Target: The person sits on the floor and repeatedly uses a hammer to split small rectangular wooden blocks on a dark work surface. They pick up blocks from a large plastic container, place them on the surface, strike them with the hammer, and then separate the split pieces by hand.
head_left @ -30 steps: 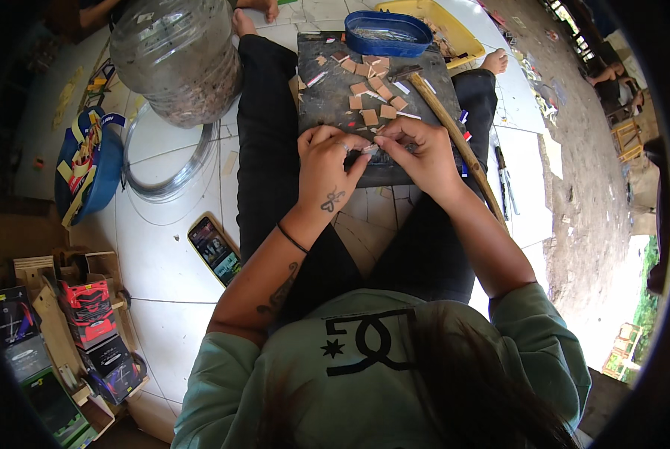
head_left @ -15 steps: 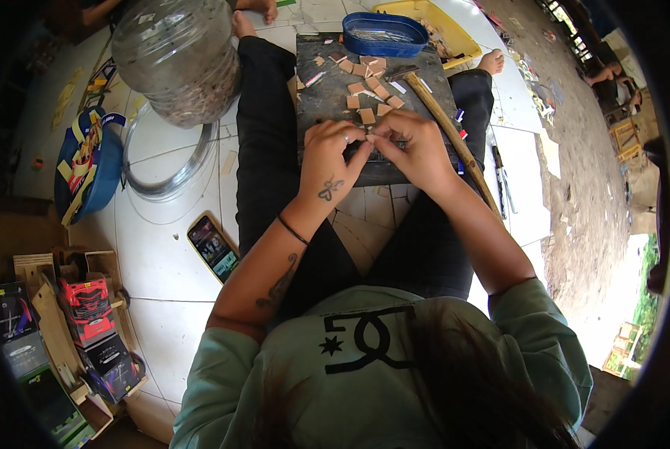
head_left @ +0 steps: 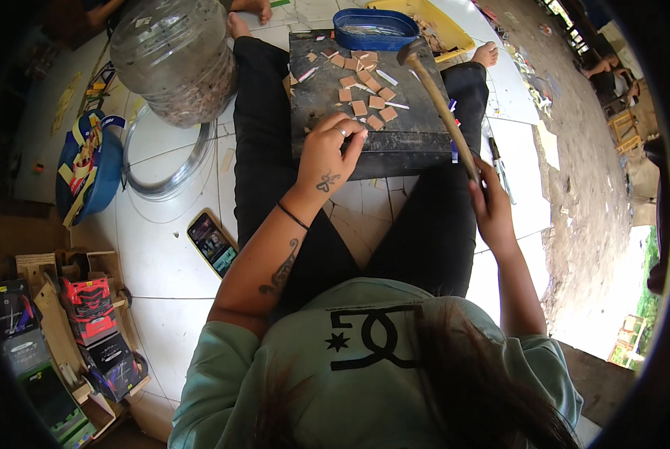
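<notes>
My right hand (head_left: 492, 206) is wrapped round the lower end of the wooden handle of a hammer (head_left: 441, 105). Its metal head is raised near the far right corner of a dark board (head_left: 424, 138) between my legs. At the board's near edge, my left hand (head_left: 331, 150) is closed in a pinch, thumb against fingers; whatever is between the tips is too small to make out. Several small brown square pieces (head_left: 359, 108) lie scattered on the board beyond my left hand, among thin white slivers.
A blue oval tub (head_left: 376, 43) stands on the board's far edge, beside a yellow tray (head_left: 466, 46). To the left are a large clear plastic jug (head_left: 174, 67), a wire coil (head_left: 144, 193), a blue basin (head_left: 114, 168) and a phone (head_left: 213, 243). Pens (head_left: 501, 168) lie at right.
My right hand has left my left hand, moved right and nearer, and taken hold of the hammer, lifting it off the board. My left hand stays pinched in nearly the same place.
</notes>
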`<state>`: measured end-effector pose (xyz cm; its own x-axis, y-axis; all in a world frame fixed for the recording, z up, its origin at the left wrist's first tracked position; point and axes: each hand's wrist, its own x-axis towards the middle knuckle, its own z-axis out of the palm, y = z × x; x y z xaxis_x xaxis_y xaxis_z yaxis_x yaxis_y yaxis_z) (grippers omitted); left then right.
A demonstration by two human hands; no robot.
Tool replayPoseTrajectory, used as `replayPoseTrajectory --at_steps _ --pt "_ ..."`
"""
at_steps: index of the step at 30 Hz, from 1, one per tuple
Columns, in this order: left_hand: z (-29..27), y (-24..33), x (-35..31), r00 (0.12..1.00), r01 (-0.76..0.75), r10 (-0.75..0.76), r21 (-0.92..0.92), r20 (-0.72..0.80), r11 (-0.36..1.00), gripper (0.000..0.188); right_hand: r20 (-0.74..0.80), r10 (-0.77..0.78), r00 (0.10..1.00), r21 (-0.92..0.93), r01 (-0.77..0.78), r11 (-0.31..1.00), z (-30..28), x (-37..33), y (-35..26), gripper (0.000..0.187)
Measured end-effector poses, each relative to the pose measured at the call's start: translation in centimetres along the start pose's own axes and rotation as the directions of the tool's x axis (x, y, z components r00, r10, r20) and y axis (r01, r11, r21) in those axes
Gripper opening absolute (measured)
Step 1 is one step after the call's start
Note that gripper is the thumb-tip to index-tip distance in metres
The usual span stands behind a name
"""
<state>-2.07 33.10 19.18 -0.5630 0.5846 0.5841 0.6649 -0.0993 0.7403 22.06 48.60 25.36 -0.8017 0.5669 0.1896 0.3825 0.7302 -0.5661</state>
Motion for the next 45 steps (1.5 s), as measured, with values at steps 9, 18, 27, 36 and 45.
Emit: replayPoseTrajectory --at_steps 9,18,27,36,45 --pt "0.1 -0.6 0.1 0.993 -0.115 0.115 -0.003 -0.021 0.993 0.006 0.132 0.025 0.991 -0.058 -0.018 0.998 -4.5 -6.3 -6.0 0.039" --pt "0.1 -0.6 -0.1 0.995 -0.098 0.098 0.017 -0.009 0.995 0.005 0.122 -0.068 0.99 -0.105 0.081 0.991 -4.2 -6.6 -6.2 0.044" --pt "0.2 -0.8 -0.2 0.994 -0.107 0.107 0.032 -0.01 0.994 0.005 0.113 -0.063 0.992 -0.056 0.07 0.996 -4.4 -6.4 -5.7 0.042" --pt "0.1 -0.8 -0.2 0.991 -0.133 0.134 0.04 -0.019 0.99 0.006 0.185 -0.025 0.982 -0.098 0.043 0.994 -3.9 -6.4 -5.3 0.043" --pt "0.2 -0.7 -0.3 0.995 -0.099 0.1 0.043 -0.014 0.994 0.007 0.138 -0.011 0.99 -0.01 0.012 1.0 -3.5 -6.7 -4.7 0.043"
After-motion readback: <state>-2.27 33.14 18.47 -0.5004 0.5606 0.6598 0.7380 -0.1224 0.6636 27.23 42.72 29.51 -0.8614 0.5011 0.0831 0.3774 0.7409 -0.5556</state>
